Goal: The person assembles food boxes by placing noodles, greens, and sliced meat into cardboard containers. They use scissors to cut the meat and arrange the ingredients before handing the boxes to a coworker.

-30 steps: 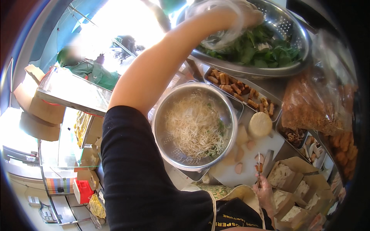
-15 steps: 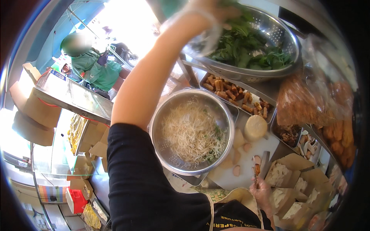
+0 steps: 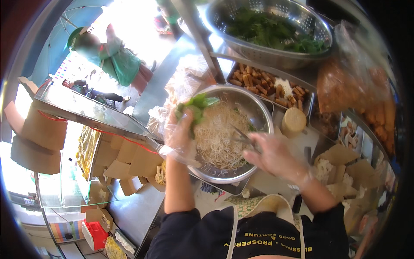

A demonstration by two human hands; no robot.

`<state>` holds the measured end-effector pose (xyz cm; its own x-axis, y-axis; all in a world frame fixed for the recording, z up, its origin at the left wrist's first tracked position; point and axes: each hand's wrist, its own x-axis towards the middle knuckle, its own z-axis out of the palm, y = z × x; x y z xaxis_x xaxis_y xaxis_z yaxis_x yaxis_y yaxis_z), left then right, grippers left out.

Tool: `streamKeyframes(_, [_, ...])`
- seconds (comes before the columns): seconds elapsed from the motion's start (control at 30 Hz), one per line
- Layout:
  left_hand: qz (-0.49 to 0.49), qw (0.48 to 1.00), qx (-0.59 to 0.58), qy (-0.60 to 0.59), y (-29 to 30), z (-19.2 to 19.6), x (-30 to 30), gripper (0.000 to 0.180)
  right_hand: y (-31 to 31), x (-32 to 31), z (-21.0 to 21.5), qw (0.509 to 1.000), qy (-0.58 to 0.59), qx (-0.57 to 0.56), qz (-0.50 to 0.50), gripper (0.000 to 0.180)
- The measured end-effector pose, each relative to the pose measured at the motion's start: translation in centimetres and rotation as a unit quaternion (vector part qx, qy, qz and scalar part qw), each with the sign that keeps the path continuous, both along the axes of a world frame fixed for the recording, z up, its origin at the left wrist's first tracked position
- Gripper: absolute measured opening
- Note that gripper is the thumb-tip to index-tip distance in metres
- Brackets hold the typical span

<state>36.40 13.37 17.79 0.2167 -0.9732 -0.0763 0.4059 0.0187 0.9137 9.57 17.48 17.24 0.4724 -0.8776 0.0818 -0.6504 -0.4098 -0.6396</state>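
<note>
Steel bowl (image 3: 258,112) of noodles (image 3: 220,134), one; left hand (image 3: 183,131) grips greens (image 3: 196,105), right hand (image 3: 269,153) grips tongs (image 3: 243,137).

Hard daylight floods in from the upper left, washing the street beyond to blown-out white and glaring off the slanted glass display-case top (image 3: 90,113). The right hand (image 3: 269,155) is smeared with motion blur. Edges bend and fall into black vignette.

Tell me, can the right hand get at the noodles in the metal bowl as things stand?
Probably yes. The right hand with scissors is already over the metal bowl, and the noodles lie open; the left hand keeps to the other side.
</note>
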Motion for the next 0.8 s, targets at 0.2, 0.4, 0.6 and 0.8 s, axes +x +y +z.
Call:
streamKeyframes(0.2, [0.062, 0.998, 0.003, 0.025, 2.4, -6.0, -2.7, 0.031, -3.9, 6.2, -2.7, 0.994, -0.101, 0.028, 0.022, 0.047])
streamKeyframes(0.4, [0.056, 0.984, 0.158, -0.057, 3.4, -8.7, -2.4, 0.028, -3.8, 6.7, -2.6, 0.994, 0.003, 0.085, 0.066, 0.05])
streamKeyframes(0.6, [0.027, 0.977, 0.211, -0.013, 4.4, -10.3, -2.1, 0.025, -4.1, 6.8, -3.5, 0.99, 0.004, 0.138, 0.036, 0.05])
streamKeyframes(0.8, [0.018, 0.981, 0.165, 0.095, 5.1, -11.1, -0.1, 0.029, -3.5, 4.6, -2.6, 0.988, 0.075, 0.132, 0.009, 0.063])
